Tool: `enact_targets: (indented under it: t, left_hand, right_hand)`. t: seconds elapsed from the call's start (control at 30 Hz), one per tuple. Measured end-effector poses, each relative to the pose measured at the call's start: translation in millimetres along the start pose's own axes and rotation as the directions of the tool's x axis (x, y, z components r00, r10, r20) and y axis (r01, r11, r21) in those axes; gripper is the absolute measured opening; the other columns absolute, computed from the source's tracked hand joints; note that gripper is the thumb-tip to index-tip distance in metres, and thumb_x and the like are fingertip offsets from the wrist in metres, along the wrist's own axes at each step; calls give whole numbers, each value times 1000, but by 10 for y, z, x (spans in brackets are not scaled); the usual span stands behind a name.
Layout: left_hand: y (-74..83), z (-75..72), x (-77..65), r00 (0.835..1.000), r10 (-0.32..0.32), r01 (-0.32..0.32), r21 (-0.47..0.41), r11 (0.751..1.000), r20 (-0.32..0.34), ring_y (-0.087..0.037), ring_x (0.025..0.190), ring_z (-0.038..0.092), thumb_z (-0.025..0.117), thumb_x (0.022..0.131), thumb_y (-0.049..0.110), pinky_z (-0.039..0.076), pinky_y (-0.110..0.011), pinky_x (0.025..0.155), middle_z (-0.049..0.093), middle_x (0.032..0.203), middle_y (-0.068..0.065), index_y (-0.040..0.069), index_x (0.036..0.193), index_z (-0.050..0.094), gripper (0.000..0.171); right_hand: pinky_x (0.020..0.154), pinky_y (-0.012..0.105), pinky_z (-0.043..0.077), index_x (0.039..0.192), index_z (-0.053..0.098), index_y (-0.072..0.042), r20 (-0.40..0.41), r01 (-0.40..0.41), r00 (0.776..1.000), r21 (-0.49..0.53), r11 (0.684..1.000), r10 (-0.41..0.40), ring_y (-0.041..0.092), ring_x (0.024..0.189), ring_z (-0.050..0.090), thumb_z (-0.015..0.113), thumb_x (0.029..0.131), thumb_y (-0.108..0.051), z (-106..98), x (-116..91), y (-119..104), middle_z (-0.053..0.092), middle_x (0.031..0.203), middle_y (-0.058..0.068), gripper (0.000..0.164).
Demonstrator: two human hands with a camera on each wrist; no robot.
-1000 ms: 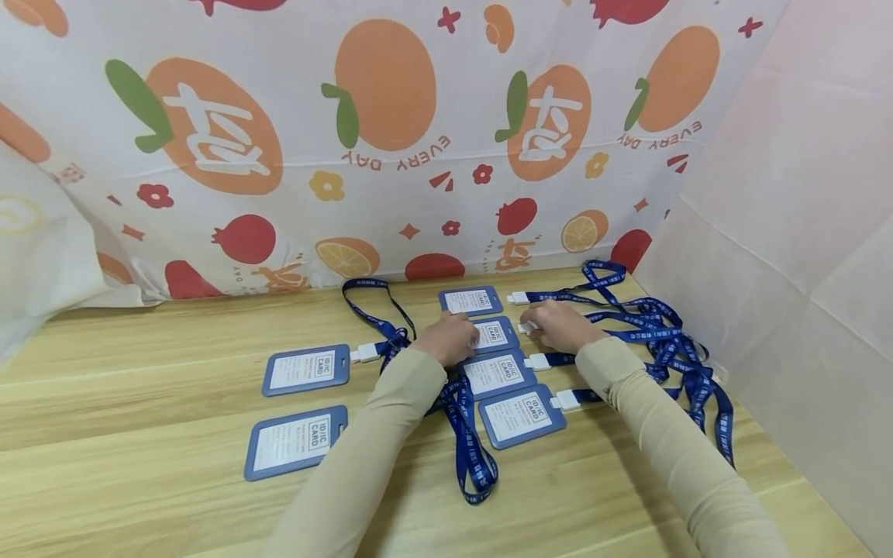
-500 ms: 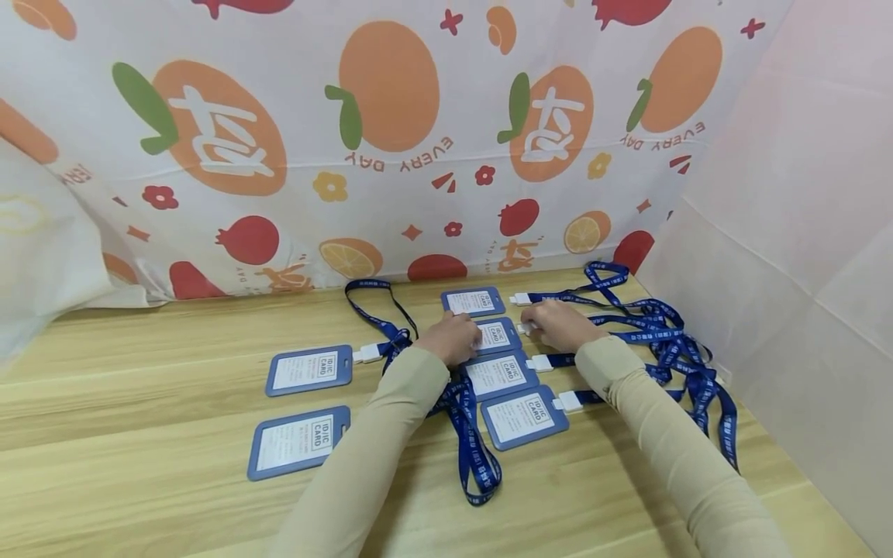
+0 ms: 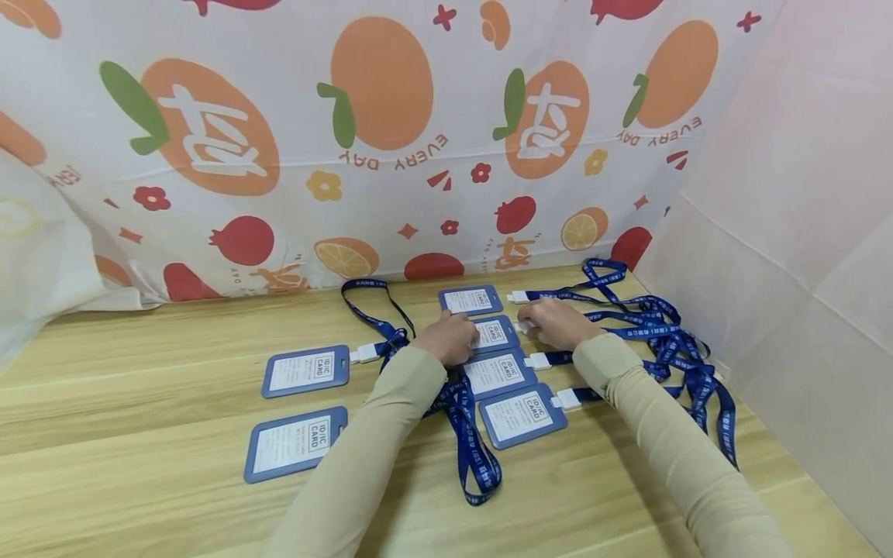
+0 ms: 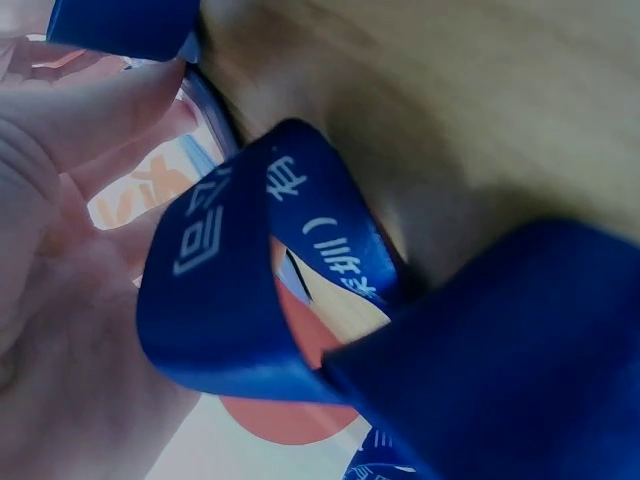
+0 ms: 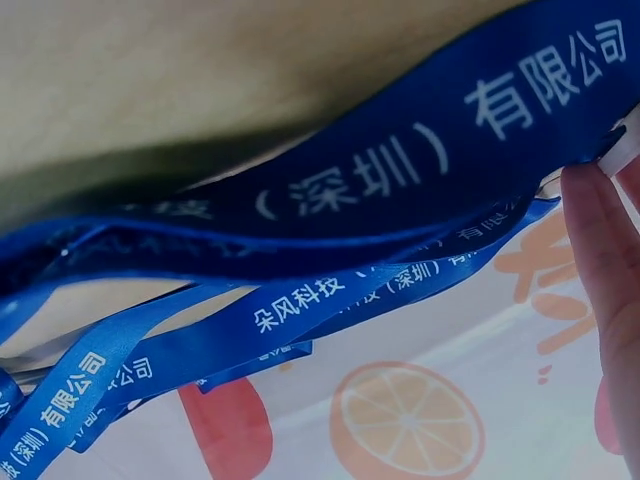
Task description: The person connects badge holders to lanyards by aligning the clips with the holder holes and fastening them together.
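My left hand (image 3: pixel 449 339) pinches the left end of a blue ID badge holder (image 3: pixel 498 333), second from the back in the right-hand column. Just right of that holder's slot, my right hand (image 3: pixel 556 324) pinches the white clip (image 3: pixel 522 328) of a dark blue lanyard. The lanyard's printed strap (image 5: pixel 370 180) runs across the right wrist view, away from the fingers (image 5: pixel 600 240). Close by my left thumb in its wrist view, a looped blue strap (image 4: pixel 220 280) hides part of the hand.
Other badge holders (image 3: pixel 470 300) lie behind and in front (image 3: pixel 523 416). Two more holders (image 3: pixel 305 370) lie left. Lanyards (image 3: pixel 670 333) tangle at the right, and a folded lanyard (image 3: pixel 477 457) lies below my left hand. A fruit-print cloth (image 3: pixel 412 209) hangs behind the wooden table (image 3: pixel 139 403).
Both hands keep nearly the same place and hold. The head view shifts slightly; the badge holders and lanyards stay where they are.
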State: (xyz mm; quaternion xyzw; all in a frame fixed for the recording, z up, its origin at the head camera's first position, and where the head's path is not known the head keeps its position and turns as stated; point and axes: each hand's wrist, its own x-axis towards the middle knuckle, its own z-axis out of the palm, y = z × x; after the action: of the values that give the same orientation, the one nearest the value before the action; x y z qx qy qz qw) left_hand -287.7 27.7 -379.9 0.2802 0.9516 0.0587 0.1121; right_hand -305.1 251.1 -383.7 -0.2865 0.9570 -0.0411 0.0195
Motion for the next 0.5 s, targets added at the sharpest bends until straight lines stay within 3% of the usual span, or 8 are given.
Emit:
enact_targets:
  t: [0.5]
  left_hand:
    - [17,-16,-32,1000,-14,14,-36,999,4,-33,122,47,67,100,15,45,-44,106,58,138,-12,11,125,73,27]
  right_hand:
    - [92,42,55,112,74,-1,8,3,1000,15,1000,-3,27,104,68,72,89,6,6,21,-9,73,111,12,25]
